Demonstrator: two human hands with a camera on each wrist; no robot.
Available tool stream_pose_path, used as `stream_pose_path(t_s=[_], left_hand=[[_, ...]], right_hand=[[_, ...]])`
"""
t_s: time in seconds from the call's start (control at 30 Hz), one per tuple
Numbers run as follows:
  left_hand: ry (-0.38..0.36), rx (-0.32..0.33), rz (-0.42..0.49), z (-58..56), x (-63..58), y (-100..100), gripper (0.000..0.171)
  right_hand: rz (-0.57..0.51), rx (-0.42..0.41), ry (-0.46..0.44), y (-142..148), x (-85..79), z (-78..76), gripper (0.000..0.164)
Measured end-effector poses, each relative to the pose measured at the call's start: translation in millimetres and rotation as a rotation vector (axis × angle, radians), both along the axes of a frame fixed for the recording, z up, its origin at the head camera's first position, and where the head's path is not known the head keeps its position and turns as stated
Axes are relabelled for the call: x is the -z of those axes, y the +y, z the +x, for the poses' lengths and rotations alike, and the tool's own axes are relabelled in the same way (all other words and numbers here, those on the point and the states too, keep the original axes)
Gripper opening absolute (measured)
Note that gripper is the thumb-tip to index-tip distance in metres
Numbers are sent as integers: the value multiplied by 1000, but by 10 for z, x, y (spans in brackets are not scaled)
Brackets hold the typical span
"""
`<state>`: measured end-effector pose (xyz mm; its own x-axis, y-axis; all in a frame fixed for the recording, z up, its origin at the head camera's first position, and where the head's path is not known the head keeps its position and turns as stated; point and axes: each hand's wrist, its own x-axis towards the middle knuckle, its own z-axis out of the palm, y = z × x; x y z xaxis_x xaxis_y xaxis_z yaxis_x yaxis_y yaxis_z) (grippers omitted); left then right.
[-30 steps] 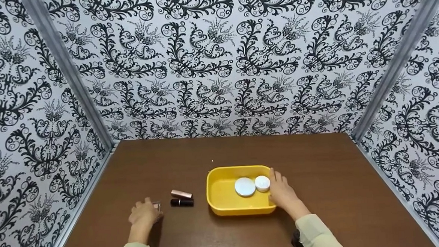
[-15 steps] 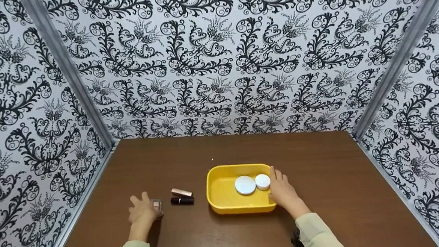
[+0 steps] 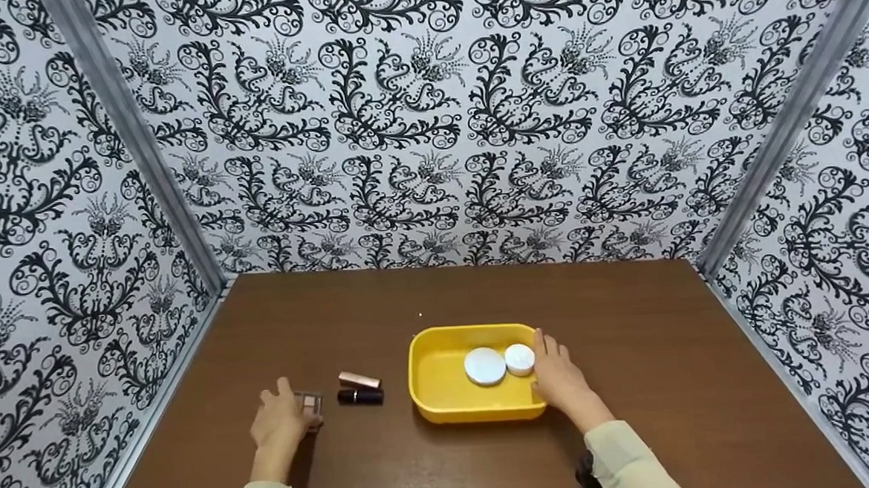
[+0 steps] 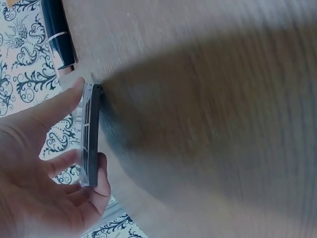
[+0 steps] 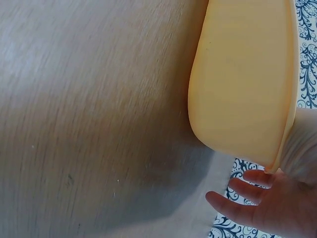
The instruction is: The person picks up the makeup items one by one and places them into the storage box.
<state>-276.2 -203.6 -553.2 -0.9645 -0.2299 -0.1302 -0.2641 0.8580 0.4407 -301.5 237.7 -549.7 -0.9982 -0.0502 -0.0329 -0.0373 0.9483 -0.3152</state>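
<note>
My left hand (image 3: 276, 422) grips a small eyeshadow palette (image 3: 311, 407) with a clear edge at the left of the table. In the left wrist view, the thumb presses one end of the palette (image 4: 90, 134) and fingers hold the other end. Just right of it lie a black lipstick tube (image 3: 361, 396) and a rose-gold cap (image 3: 360, 380). My right hand (image 3: 560, 375) holds the right end of a yellow plastic tray (image 3: 443, 414), thumb over the rim, fingers outside. Inside the tray sit a larger white round container (image 3: 485, 366) and a smaller white jar (image 3: 520, 359).
The brown wooden table (image 3: 446, 466) is walled in by black-and-white patterned panels (image 3: 428, 125) with grey metal posts (image 3: 155, 162). A dark object (image 3: 587, 474) shows beside the right sleeve. A tiny white speck (image 3: 420, 315) lies behind the tray.
My left hand has settled around the palette and shifted slightly left, so more of the palette shows. The right hand, tray and lipstick pieces stay put.
</note>
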Motion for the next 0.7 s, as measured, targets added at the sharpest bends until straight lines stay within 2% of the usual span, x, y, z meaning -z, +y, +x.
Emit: stream_pose_path(t_s=[0.2, 0.4, 0.57, 0.7], left_hand=[[18, 7, -24, -8, -52, -28, 69], [25, 19, -13, -12, -129, -63, 51], [36, 12, 55, 19, -195, -92, 41], [62, -4, 136, 38, -232, -115, 43]], right_hand=[[0, 6, -10, 2, 11, 5, 90], [10, 1, 19, 8, 6, -5, 90], [49, -13, 53, -1, 14, 6, 90], [42, -10, 35, -8, 4, 8, 91]])
